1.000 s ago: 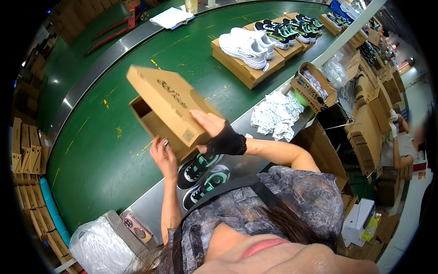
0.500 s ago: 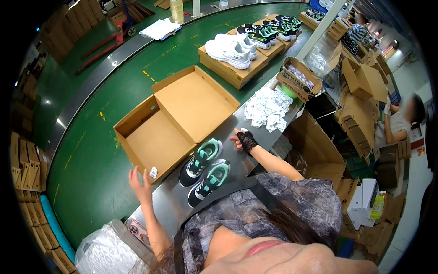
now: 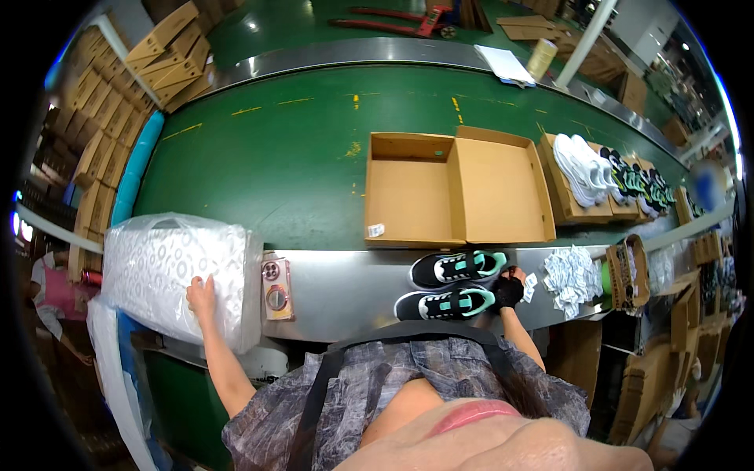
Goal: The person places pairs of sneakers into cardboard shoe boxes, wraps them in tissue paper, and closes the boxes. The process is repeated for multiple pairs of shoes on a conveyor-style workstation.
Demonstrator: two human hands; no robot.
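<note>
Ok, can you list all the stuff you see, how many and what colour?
Open shoebox: 1, brown, on the green table
Near shoes: 2, black, white and mint, on the metal ledge
White shoes: 2, white, on a box at right
Far shoes: several, black and green, further right
Packet heap: uncounted, white, ledge's right part
Packet: 1, white, inside the open shoebox
Wrapped stack: 1, white under clear plastic, at left
Phone-like thing: 1, pink, beside the wrapped stack
Tube: 1, blue, table's left edge
Stacked boxes: many, brown, far left
Papers: one pile, white, far edge
Roll: 1, pale yellow, beside the papers
Pallet truck: 1, red, beyond the table
Left hand: 1, ungloved, on the wrapped stack
Right hand: 1, black fingerless glove, by the near shoes' heels
</note>
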